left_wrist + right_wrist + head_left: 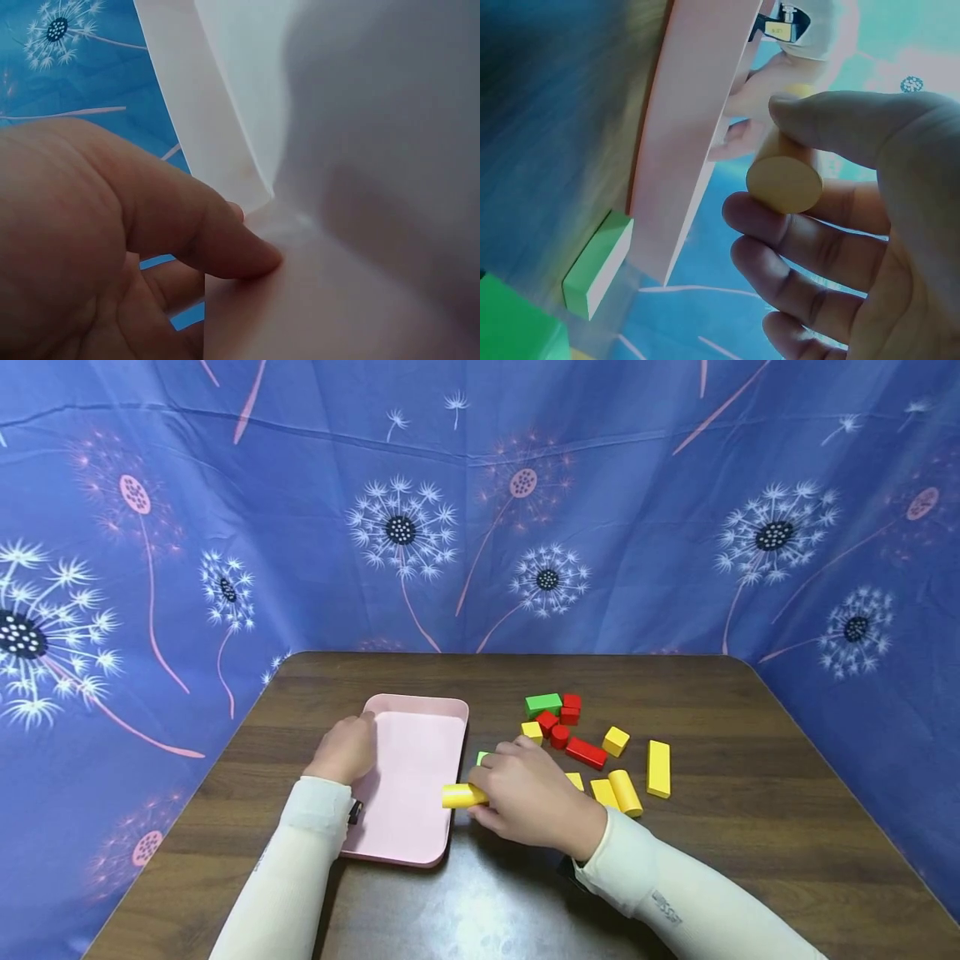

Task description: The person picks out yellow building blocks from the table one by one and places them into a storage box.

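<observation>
My right hand [528, 793] pinches a yellow cylinder block [463, 796] between thumb and fingers, level with the tray's right edge. In the right wrist view the round end of that cylinder [784, 184] faces the camera. A shallow pink tray [408, 777] lies on the table, its floor bare where visible. My left hand [347, 749] grips the tray's left wall. From the left wrist, the thumb [232, 240] presses on the inside near a corner, with fingers behind the wall. A green block [598, 266] sits beside the tray, mostly hidden by the right hand in the head view.
Right of the tray lie several blocks: a green block [543, 705], a long red block [587, 752], a red cylinder [559, 737], a yellow cube [616, 741], a long yellow block [658, 768] and another yellow cylinder [626, 792]. A blue dandelion-print cloth [465, 510] hangs behind the wooden table [750, 827].
</observation>
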Tool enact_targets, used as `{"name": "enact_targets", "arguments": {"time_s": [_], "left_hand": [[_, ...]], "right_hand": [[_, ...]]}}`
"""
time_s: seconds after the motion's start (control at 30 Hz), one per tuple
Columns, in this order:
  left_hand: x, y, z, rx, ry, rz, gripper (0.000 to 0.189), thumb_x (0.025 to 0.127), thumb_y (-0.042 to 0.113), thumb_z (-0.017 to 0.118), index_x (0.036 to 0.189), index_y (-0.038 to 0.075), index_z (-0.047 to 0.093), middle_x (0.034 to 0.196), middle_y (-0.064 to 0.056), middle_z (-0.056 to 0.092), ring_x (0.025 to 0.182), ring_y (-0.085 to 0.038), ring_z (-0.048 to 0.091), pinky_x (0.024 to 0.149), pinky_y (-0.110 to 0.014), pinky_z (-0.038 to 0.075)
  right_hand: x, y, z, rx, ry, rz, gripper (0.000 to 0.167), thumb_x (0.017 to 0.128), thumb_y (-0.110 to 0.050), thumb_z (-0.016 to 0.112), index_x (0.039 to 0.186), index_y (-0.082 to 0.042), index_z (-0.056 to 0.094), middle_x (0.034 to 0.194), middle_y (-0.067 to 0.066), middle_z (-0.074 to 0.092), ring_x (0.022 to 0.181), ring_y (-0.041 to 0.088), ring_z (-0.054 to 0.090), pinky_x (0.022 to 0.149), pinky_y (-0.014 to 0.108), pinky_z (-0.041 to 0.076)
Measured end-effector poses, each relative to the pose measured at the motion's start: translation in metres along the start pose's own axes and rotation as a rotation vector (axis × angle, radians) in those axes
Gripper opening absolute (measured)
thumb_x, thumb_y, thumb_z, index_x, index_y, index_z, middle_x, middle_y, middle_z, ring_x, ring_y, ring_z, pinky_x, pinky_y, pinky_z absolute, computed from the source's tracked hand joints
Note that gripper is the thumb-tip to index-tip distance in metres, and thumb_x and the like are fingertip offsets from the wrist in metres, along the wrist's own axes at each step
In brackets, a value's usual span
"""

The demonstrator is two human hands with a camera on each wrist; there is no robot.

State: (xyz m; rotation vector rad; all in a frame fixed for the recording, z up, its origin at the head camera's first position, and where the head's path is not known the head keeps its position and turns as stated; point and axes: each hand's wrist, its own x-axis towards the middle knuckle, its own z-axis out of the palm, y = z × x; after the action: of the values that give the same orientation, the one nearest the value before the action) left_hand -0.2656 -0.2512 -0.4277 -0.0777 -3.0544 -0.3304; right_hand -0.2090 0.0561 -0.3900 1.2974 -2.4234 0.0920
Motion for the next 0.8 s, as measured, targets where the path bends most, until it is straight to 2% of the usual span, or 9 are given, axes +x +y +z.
{"name": "enact_targets", "arguments": {"time_s": [0.2, 0.37, 0.53, 0.8], "left_hand": [[0.001, -0.001, 0.001, 0.011, 0.001, 0.004, 0.039, 0.101, 0.005, 0.041, 0.133, -0.012, 0.056, 0.106, -0.032, 0.067, 0.101, -0.048, 0.067, 0.090, -0.060, 0.055], [0.001, -0.001, 0.000, 0.014, -0.009, 0.001, 0.039, 0.102, 0.004, 0.040, 0.133, -0.013, 0.057, 0.105, -0.032, 0.067, 0.100, -0.048, 0.067, 0.088, -0.060, 0.055], [0.001, 0.000, 0.000, 0.014, -0.008, 0.004, 0.039, 0.100, 0.003, 0.043, 0.132, -0.013, 0.057, 0.105, -0.031, 0.067, 0.100, -0.047, 0.067, 0.088, -0.060, 0.055], [-0.001, 0.000, -0.001, 0.003, -0.022, -0.001, 0.039, 0.099, 0.002, 0.045, 0.134, -0.012, 0.056, 0.108, -0.032, 0.066, 0.103, -0.047, 0.066, 0.091, -0.060, 0.054]], "right_hand": [[0.006, -0.005, 0.000, 0.002, -0.013, 0.005, 0.025, 0.082, -0.043, 0.082, 0.079, -0.024, 0.065, 0.067, -0.013, 0.056, 0.064, 0.011, 0.046, 0.066, 0.032, 0.036], [0.012, -0.007, 0.001, -0.005, -0.007, -0.001, 0.025, 0.082, -0.041, 0.081, 0.078, -0.024, 0.064, 0.066, -0.012, 0.054, 0.064, 0.011, 0.048, 0.069, 0.034, 0.039], [0.018, -0.009, 0.003, -0.005, -0.009, -0.019, 0.025, 0.084, -0.042, 0.081, 0.080, -0.024, 0.064, 0.068, -0.012, 0.057, 0.066, 0.011, 0.050, 0.072, 0.035, 0.041], [0.025, -0.013, 0.002, -0.015, -0.026, -0.024, 0.024, 0.085, -0.043, 0.081, 0.086, -0.023, 0.067, 0.070, -0.011, 0.062, 0.067, 0.012, 0.052, 0.070, 0.034, 0.041]]}}
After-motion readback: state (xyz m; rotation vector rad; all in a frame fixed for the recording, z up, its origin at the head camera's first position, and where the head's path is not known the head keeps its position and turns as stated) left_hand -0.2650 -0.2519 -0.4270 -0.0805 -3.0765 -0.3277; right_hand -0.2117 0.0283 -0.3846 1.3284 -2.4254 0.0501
